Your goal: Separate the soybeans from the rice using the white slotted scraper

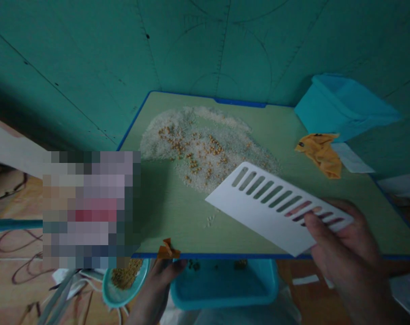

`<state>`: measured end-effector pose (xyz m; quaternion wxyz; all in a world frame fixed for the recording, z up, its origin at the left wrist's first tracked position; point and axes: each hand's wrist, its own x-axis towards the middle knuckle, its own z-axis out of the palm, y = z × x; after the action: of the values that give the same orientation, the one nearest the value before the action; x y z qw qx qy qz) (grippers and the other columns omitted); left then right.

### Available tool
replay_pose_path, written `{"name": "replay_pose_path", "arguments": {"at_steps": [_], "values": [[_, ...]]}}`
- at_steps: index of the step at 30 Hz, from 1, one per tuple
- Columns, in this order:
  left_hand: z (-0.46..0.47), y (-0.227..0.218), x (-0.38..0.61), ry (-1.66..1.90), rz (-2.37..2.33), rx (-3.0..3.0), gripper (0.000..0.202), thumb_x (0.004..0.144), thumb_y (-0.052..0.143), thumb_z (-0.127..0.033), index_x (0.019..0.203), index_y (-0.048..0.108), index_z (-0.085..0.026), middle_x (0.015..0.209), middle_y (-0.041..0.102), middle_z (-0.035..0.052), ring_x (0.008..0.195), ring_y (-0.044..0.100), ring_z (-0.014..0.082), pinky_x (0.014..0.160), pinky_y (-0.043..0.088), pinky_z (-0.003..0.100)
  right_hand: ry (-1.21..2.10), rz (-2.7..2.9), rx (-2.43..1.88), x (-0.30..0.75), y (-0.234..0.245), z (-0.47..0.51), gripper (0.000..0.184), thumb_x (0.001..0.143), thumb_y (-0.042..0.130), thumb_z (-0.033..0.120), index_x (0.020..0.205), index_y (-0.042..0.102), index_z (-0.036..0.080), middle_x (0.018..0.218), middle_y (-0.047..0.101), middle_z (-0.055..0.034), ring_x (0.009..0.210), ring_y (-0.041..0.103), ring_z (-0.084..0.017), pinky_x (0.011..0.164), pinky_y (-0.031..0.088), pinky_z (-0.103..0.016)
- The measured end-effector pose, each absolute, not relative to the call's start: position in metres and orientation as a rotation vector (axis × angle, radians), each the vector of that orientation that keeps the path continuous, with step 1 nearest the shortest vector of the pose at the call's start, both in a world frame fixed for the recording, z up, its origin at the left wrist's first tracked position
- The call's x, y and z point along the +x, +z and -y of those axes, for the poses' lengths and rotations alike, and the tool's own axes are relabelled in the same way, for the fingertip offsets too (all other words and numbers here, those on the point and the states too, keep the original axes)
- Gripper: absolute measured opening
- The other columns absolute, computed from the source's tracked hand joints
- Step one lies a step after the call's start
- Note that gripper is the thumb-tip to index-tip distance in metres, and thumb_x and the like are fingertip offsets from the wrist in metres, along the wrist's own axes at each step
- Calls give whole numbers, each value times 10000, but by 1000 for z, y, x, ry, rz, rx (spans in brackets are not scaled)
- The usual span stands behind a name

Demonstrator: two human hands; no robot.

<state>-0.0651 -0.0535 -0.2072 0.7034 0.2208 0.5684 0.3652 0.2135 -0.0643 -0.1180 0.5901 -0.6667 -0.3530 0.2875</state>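
My right hand (343, 239) is closed around a flat white plastic scraper (259, 207) with a row of slots, its thumb on the face. The scraper hangs tilted over the board, its left corner near a spread of white grains (205, 180) mixed with yellow beans (214, 146). At the board's front edge, my left hand (160, 284) has its thumb over the left rim of a blue basin (225, 302); its other fingers are mostly hidden. A few dark bits lie in the basin, which sits below the edge.
The green board (191, 234) has a blue border and orange tape (168, 249) at its front. A blue bin (326, 108), an orange cloth (321, 155) and a white sheet (352, 158) are at right. A bowl (110, 293) of brownish grains stands lower left, beside a pixelated patch.
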Motion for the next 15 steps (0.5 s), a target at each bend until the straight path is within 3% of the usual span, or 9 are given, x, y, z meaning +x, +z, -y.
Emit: {"name": "replay_pose_path", "arguments": {"at_steps": [3,8,15], "values": [[51,-201,-60,829,-1314,490,138,561,714,-288,685,710,-228,866,741,37,1170,492,325,1000,358,446,645,736,-1490,229,-115,53,204,665,730,259,829,610,242,719,689,5,587,637,-160,522,527,-251],[49,-195,-55,826,-1294,502,94,581,689,-251,672,711,-249,637,703,25,1188,476,315,1028,310,451,656,657,-1439,254,-109,40,207,603,747,217,780,643,188,704,675,-46,640,636,-211,613,537,-357],[48,-195,-52,850,-1285,504,107,554,702,-236,660,706,-225,674,713,22,1180,480,325,1019,321,453,564,653,-1493,284,-108,17,305,497,791,228,770,656,210,768,662,-46,697,625,-245,767,478,-484]]}}
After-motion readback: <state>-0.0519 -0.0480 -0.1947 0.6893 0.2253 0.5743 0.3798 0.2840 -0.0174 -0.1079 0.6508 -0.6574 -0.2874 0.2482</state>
